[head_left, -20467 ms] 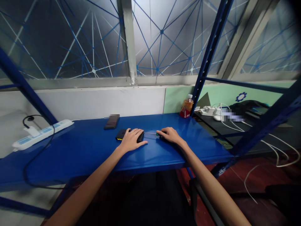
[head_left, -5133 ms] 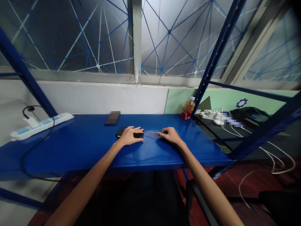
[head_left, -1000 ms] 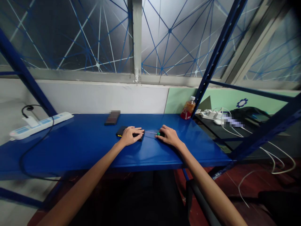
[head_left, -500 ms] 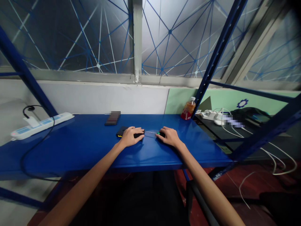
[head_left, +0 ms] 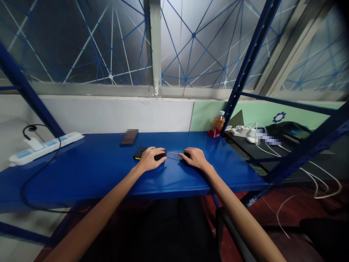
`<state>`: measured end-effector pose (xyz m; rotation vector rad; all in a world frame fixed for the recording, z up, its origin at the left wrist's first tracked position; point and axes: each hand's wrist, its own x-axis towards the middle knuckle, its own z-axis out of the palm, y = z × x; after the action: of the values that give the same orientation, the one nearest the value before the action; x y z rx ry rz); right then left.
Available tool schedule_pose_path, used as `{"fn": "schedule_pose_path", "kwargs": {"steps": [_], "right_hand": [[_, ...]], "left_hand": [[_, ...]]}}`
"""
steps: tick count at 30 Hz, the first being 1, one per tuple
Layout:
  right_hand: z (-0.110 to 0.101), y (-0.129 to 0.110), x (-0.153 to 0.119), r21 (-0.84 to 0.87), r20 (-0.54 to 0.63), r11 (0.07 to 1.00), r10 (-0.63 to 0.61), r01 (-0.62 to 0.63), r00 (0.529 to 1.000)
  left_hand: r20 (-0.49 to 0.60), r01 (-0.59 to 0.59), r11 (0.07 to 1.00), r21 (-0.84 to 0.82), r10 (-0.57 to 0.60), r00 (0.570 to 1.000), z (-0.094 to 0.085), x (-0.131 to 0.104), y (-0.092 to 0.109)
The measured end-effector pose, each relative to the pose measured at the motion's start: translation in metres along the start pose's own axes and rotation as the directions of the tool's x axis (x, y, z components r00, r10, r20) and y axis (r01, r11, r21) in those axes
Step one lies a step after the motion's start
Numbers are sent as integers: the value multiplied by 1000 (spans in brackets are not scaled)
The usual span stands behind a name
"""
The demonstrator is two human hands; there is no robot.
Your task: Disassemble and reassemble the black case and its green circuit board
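On the blue table (head_left: 92, 167), my left hand (head_left: 148, 160) is closed over a flat black box-shaped object (head_left: 140, 152) with a yellow strip along its near edge. Its fingers lie across the top and the thumb is at the near right side. To the right, my right hand (head_left: 196, 158) grips a screwdriver, its handle mostly hidden by the fingers. The thin metal shaft (head_left: 172, 153) points left and reaches the right side of the black object. Whether the tip sits in a screw is too small to tell.
A dark slab, partly blurred (head_left: 129, 137), lies farther back on the table. At the left is a white power strip (head_left: 49, 148) with a black cable. A bottle (head_left: 217, 125) stands by the right blue post. White cables (head_left: 311, 170) hang off a black table at right.
My right thumb has slid forward along the screwdriver and now covers the green handle seen before. My left hand keeps its hold on the black object. The whole view has shifted slightly.
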<state>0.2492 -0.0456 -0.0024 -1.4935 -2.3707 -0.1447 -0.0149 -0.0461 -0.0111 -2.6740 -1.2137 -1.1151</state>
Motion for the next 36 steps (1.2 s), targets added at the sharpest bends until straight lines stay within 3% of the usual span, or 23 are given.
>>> {"fn": "schedule_pose_path", "kwargs": {"steps": [7, 13, 22, 36], "right_hand": [[2, 3, 2, 5, -36, 1000, -22, 22, 999], [4, 1, 2, 27, 17, 999, 27, -27, 1000], [4, 2, 1, -3, -39, 1000, -11, 11, 999], [5, -3, 0, -38, -61, 999, -24, 22, 998]], "left_hand": [[-13, -35, 997, 75, 36, 999, 3, -2, 2], [-18, -53, 994, 93, 55, 998, 7, -2, -1], [-39, -93, 989, 119, 98, 994, 7, -2, -1], [17, -189, 934, 302, 193, 981, 10, -6, 8]]}}
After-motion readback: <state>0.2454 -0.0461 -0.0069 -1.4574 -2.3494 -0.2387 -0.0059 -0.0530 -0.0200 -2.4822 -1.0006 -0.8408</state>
